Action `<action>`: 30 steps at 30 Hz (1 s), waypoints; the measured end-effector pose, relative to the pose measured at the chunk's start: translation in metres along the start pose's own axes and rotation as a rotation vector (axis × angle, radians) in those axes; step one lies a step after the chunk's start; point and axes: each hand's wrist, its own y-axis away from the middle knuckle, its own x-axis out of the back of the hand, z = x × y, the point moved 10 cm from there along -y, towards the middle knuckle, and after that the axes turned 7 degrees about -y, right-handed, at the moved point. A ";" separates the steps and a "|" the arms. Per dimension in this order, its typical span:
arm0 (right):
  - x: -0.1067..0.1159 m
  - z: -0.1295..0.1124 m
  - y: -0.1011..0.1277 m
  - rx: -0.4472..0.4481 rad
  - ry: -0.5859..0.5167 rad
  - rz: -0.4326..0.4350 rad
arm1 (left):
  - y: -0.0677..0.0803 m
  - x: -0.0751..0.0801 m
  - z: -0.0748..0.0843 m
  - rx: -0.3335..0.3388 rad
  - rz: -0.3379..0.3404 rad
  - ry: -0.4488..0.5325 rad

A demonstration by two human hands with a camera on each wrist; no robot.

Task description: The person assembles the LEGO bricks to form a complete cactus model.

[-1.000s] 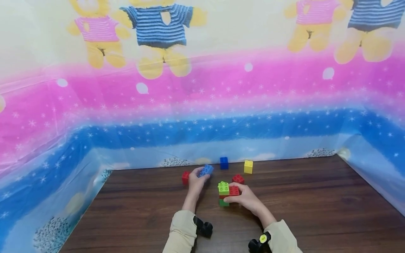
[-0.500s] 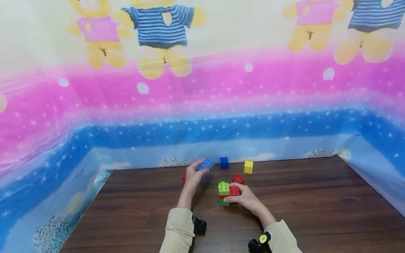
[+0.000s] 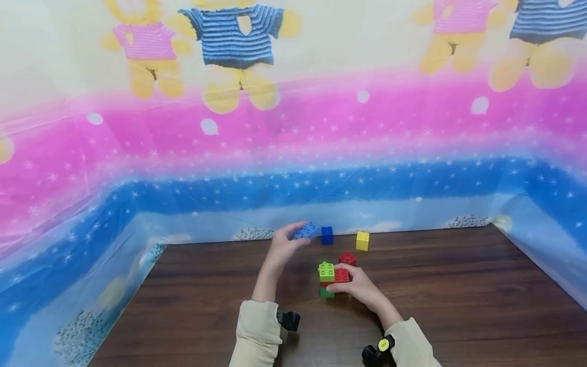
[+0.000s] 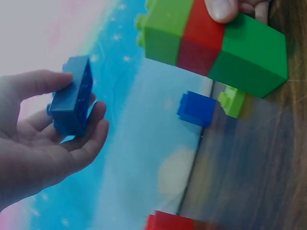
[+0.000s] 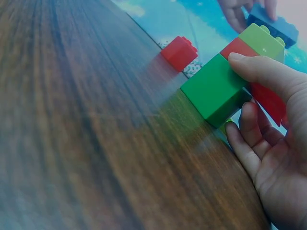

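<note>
Raised over the back of the table, my left hand (image 3: 282,247) pinches a blue building brick (image 3: 305,231). In the left wrist view the thumb presses one side of this brick (image 4: 72,98), with fingers curled behind it. My right hand (image 3: 359,288) grips a brick stack (image 3: 326,272) standing on the table. A dark green brick (image 5: 216,88) forms its base, a red brick (image 4: 200,36) the middle, and a lime green brick (image 3: 326,270) the top. The red layer juts out to the right, partly hidden by my right fingers.
Along the far table edge stand a dark blue brick (image 3: 327,235) and a yellow brick (image 3: 362,241). A loose red brick (image 3: 347,258) lies just behind the stack. Another red brick (image 5: 180,53) shows in the right wrist view. A patterned cloth (image 3: 293,183) hangs behind the table.
My left hand has lifted the blue brick upward and slightly right. The red brick at the left is now hidden behind that hand in the head view. My right hand keeps still on the stack.
</note>
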 end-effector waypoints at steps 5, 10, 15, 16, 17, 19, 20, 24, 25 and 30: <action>0.001 -0.001 0.001 0.010 -0.006 -0.011 | 0.005 -0.017 0.016 -0.066 -0.112 -0.121; 0.001 -0.001 0.002 0.011 -0.010 -0.011 | 0.012 -0.025 0.027 -0.152 -0.194 -0.257; 0.000 0.001 -0.001 0.011 -0.003 -0.017 | 0.021 -0.026 0.033 -0.202 -0.279 -0.332; 0.000 0.001 -0.001 0.014 -0.004 -0.019 | 0.022 -0.027 0.033 -0.202 -0.296 -0.337; 0.000 0.000 -0.002 0.015 -0.009 -0.021 | 0.023 -0.027 0.033 -0.205 -0.312 -0.342; -0.001 0.000 -0.002 0.016 -0.017 -0.022 | 0.025 -0.029 0.031 -0.198 -0.350 -0.341; -0.001 0.000 -0.002 0.016 -0.018 -0.022 | 0.026 -0.031 0.029 -0.183 -0.369 -0.331; -0.001 0.000 -0.001 0.008 -0.013 -0.018 | 0.030 -0.038 0.020 -0.124 -0.435 -0.298; -0.001 0.000 -0.001 0.007 -0.009 -0.015 | 0.030 -0.039 0.018 -0.108 -0.445 -0.295; -0.001 -0.001 -0.002 0.009 -0.008 -0.013 | 0.034 -0.040 0.012 -0.056 -0.454 -0.321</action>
